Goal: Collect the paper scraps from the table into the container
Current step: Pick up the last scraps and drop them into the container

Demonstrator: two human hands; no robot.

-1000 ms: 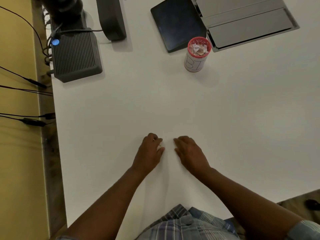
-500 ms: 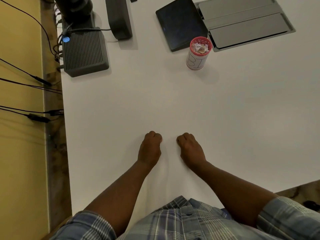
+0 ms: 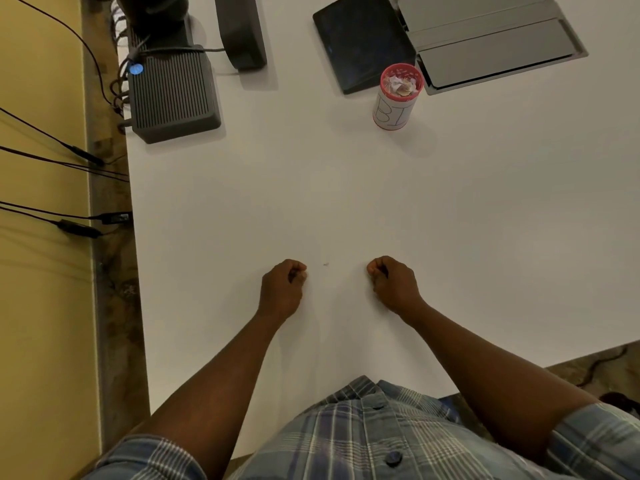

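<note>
A round container [image 3: 394, 105] with a red rim and a white label stands upright far across the white table [image 3: 485, 220]. Crumpled paper scraps [image 3: 401, 85] fill its open top. My left hand [image 3: 282, 289] rests on the table near me as a closed fist with nothing visible in it. My right hand [image 3: 393, 284] rests a short way to its right, also curled into a fist. A tiny speck [image 3: 326, 264] lies on the table between the two fists. The container is well beyond both hands.
A dark tablet [image 3: 360, 39] lies behind the container, beside a grey recessed cable hatch [image 3: 491, 43]. A ribbed dark box [image 3: 171, 95] with cables and a grey stand [image 3: 242, 29] sit at the far left. The table's left edge drops to cables and a yellow wall.
My two hands have curled from flat fingers into fists and moved apart sideways. The container has not moved on the table.
</note>
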